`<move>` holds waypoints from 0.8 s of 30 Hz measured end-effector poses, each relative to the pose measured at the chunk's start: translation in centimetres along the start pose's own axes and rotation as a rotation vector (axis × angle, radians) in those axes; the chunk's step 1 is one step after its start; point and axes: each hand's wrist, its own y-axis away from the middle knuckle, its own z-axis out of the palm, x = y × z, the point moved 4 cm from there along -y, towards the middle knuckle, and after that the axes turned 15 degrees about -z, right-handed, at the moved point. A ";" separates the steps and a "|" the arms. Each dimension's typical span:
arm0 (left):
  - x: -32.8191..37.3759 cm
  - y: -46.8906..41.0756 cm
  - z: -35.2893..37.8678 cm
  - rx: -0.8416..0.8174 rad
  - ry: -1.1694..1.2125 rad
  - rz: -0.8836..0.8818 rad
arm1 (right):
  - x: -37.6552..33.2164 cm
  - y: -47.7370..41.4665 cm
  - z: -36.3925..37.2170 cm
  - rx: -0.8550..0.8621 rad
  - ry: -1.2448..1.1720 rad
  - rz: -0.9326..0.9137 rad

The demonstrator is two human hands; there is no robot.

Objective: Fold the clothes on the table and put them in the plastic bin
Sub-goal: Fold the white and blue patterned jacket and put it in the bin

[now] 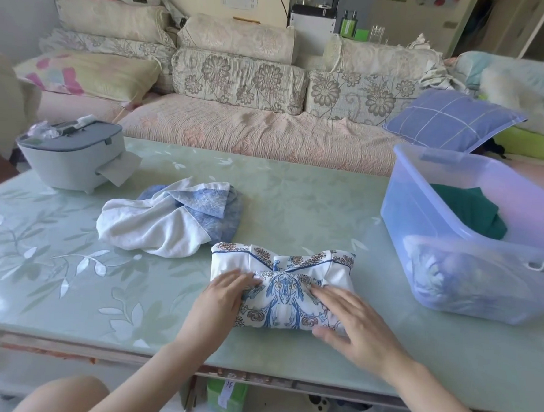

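Pressing down on the folded blue-and-white patterned garment [284, 289], the left hand [224, 295] and right hand [352, 325] lie flat with fingers straight, gripping nothing. The bundle rests near the front edge of the table [69, 273], left of the plastic bin [404, 201]. Soft, light and likely to spring open, it is probably best lifted by both short ends, fingers slid underneath.

Garment [290, 302] white w/ blue-brown floral; bin [423, 215] translucent blue; table [297, 191] pale green
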 end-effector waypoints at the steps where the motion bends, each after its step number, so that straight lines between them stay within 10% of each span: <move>1: -0.5 0.1 0.2 -0.070 -0.012 -0.014 | 0.4 0.3 0.3 -0.059 -0.039 0.046; 5: -2.0 0.7 0.7 -0.312 -0.214 0.050 | 1.6 0.4 1.3 -0.045 -0.174 0.187; 12: -1.6 -0.3 -0.8 -0.183 -0.141 -0.013 | 2.2 -0.4 0.6 -0.027 -0.307 0.305; 24: -2.1 -1.7 -1.1 -0.121 0.304 -0.633 | 4.0 -2.4 -0.3 0.238 -0.404 0.680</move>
